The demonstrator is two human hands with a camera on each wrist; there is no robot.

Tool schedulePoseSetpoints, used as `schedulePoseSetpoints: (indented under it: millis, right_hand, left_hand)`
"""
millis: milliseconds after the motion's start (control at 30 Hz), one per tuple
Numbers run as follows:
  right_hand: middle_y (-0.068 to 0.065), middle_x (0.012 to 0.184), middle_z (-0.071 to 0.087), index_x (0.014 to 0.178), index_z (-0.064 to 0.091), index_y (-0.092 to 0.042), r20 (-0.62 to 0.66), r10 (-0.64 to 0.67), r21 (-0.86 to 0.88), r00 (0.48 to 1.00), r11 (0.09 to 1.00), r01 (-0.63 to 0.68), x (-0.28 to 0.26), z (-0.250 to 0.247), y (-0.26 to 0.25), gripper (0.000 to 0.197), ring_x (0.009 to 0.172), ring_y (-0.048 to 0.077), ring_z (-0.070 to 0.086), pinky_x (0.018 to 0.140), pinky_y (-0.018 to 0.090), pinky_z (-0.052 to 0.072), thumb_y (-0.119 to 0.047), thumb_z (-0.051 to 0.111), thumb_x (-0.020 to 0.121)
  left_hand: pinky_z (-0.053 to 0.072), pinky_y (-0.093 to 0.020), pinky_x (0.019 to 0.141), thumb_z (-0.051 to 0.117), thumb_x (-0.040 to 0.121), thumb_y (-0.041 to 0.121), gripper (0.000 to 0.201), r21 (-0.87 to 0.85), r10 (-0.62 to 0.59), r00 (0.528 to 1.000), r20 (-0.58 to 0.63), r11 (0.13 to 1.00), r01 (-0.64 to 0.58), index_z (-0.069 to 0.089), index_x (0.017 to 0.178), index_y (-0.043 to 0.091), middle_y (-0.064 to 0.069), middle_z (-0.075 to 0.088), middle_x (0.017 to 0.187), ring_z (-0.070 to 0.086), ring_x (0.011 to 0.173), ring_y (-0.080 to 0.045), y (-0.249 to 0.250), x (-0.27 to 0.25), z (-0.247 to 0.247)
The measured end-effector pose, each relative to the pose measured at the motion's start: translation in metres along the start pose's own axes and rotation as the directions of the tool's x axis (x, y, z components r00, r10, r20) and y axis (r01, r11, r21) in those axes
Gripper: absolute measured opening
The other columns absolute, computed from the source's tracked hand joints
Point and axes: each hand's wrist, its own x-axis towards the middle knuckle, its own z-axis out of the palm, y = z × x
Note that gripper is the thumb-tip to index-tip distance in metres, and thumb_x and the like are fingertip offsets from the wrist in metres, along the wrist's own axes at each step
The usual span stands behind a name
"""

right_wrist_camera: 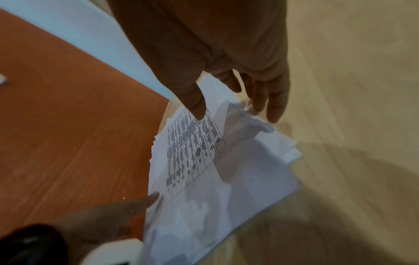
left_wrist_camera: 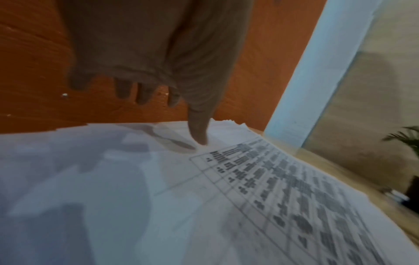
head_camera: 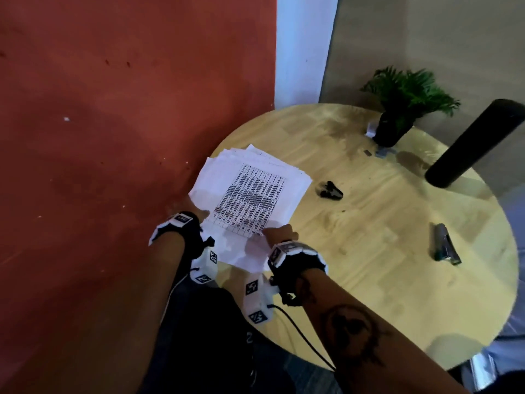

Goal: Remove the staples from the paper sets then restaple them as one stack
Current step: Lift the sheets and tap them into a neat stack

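Note:
A loose, uneven stack of white paper (head_camera: 250,191) with a printed table on top lies at the round table's left edge and overhangs it. My left hand (head_camera: 196,210) is at the stack's near left corner; its thumb (left_wrist_camera: 200,138) presses on the top sheet, and its straight fingers (left_wrist_camera: 142,93) reach past the paper's edge. My right hand (head_camera: 278,231) is at the near right corner, its fingers (right_wrist_camera: 274,109) and thumb (right_wrist_camera: 197,109) spread over the sheets and holding nothing. A black staple remover (head_camera: 329,190) lies right of the stack. The dark stapler (head_camera: 446,248) lies far right.
The wooden table (head_camera: 369,251) carries a potted plant (head_camera: 397,109) at the back, with small bits beside it. A black cylinder (head_camera: 477,140) leans in from the right. A red floor (head_camera: 99,166) lies to the left. Cables hang from the wrist cameras.

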Motion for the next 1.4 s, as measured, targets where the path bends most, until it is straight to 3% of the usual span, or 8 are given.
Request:
schedulePoseSetpoints:
  millis: [233,367,533,667,833,1067,1200,1400]
  right_hand:
    - [0.014,0.134,0.046,0.115,0.054,-0.002,-0.05,0.074,-0.064,0.996,0.995,-0.078,0.008,0.0,-0.008,0.031,0.122,0.029,0.045,0.076,0.028,0.032,-0.022,0.046,0.093]
    - [0.013,0.122,0.054,0.104,0.06,-0.01,0.009,-0.029,-0.142,1.0,0.989,0.03,0.001,-0.014,-0.014,0.02,0.118,0.029,0.049,0.1,0.04,0.037,-0.014,0.043,0.095]
    - [0.014,0.125,0.053,0.124,0.052,-0.006,0.058,0.068,0.134,0.996,0.988,-0.075,0.006,-0.01,-0.012,0.035,0.117,0.024,0.053,0.039,0.005,0.038,-0.019,0.052,0.092]
    - [0.013,0.124,0.054,0.126,0.053,-0.011,0.101,0.053,0.354,0.993,0.931,-0.085,0.005,-0.018,-0.013,0.038,0.11,0.027,0.056,0.081,0.027,0.053,-0.021,0.053,0.089]
    - [0.014,0.136,0.048,0.133,0.045,-0.004,0.202,0.018,0.539,0.979,0.832,-0.127,0.011,-0.03,-0.017,0.044,0.067,0.003,0.046,0.033,0.008,0.039,-0.016,0.054,0.092]
    - [0.001,0.092,0.05,0.129,0.048,-0.006,0.229,-0.01,0.488,0.973,0.867,-0.106,0.016,-0.037,-0.023,0.037,0.051,0.002,0.056,0.034,0.007,0.04,-0.017,0.052,0.093]
    - [0.01,0.12,0.053,0.115,0.054,-0.01,-0.015,0.073,0.159,0.997,0.985,-0.07,0.028,-0.037,-0.023,0.046,0.109,0.024,0.055,0.089,0.032,0.049,-0.03,0.07,0.077]
    - [0.012,0.105,0.056,0.128,0.042,0.0,-0.027,0.011,0.361,1.0,0.933,-0.001,0.037,-0.051,-0.017,0.049,0.08,0.027,0.055,0.069,0.034,0.043,-0.022,0.06,0.088]
  left_hand:
    - [0.043,-0.036,0.097,0.08,0.067,0.044,0.098,-0.343,-0.122,0.974,0.191,0.922,0.183,0.034,0.143,0.005,-0.016,0.042,0.144,0.049,0.123,-0.035,-0.016,0.027,-0.006]
    - [0.041,-0.042,0.099,0.079,0.072,0.043,0.082,-0.292,-0.054,0.99,0.13,0.952,0.09,0.046,0.135,0.003,-0.018,0.048,0.139,0.049,0.122,-0.037,-0.028,0.049,-0.008]
    - [0.043,-0.047,0.101,0.081,0.033,0.071,0.116,-0.23,0.04,0.987,0.155,0.973,-0.004,0.056,0.128,0.01,-0.012,0.059,0.129,0.056,0.114,-0.031,-0.052,0.095,0.008]
    - [0.044,-0.042,0.1,0.085,0.065,0.037,0.07,-0.222,0.046,0.969,0.244,0.975,0.01,0.059,0.121,0.004,-0.007,0.06,0.118,0.057,0.112,-0.031,-0.024,0.06,-0.004]
    - [0.044,-0.044,0.102,0.094,0.043,0.038,0.096,-0.211,0.095,0.965,0.243,0.977,-0.043,0.057,0.126,0.007,-0.014,0.06,0.128,0.057,0.116,-0.03,-0.036,0.089,0.013]
    - [0.051,-0.02,0.057,0.086,0.065,0.013,0.072,-0.139,0.085,0.967,0.239,0.989,-0.052,0.052,0.127,-0.001,-0.018,0.058,0.125,0.057,0.111,-0.033,-0.014,0.053,0.01]
    - [0.054,-0.041,0.083,0.087,0.062,0.012,0.059,-0.131,0.035,0.933,0.358,0.991,0.014,0.062,0.114,-0.003,-0.019,0.066,0.112,0.063,0.102,-0.036,-0.016,0.049,0.007]
    - [0.052,-0.038,0.089,0.091,0.055,0.029,0.073,-0.056,0.034,0.951,0.307,0.998,-0.017,0.062,0.115,-0.001,-0.015,0.066,0.113,0.064,0.1,-0.03,-0.009,0.043,0.009]
